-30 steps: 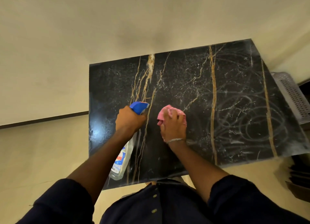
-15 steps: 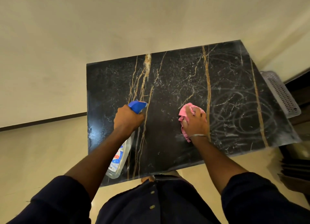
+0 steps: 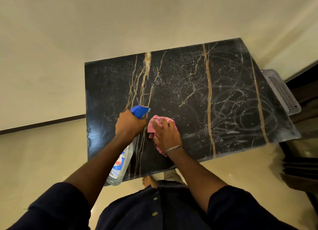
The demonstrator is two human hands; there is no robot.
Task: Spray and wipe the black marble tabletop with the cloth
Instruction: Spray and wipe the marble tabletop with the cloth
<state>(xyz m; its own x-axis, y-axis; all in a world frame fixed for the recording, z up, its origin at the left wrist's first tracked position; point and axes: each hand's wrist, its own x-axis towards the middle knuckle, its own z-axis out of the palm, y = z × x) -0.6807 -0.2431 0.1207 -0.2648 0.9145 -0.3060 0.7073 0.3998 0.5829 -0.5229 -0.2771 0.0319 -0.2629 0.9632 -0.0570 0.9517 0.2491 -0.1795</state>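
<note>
A black marble tabletop (image 3: 180, 85) with gold and white veins fills the middle of the view, with swirled wipe streaks on its right half. My left hand (image 3: 128, 124) grips a clear spray bottle (image 3: 121, 164) with a blue trigger head, held over the table's left-centre, nozzle pointing away from me. My right hand (image 3: 166, 135) presses a bunched pink cloth (image 3: 154, 126) flat on the marble, right beside the left hand. Most of the cloth is hidden under the palm.
A cream wall stands behind the table. A perforated grey plastic basket (image 3: 282, 92) sits past the table's right edge. Dark furniture (image 3: 302, 169) is at the lower right. Glossy beige floor (image 3: 43, 161) lies left of the table, and a bare foot (image 3: 149, 181) shows under its near edge.
My right hand slid the pink cloth leftward across the marble, from near the middle gold vein back to beside the spray bottle. The left hand with the bottle stayed put.
</note>
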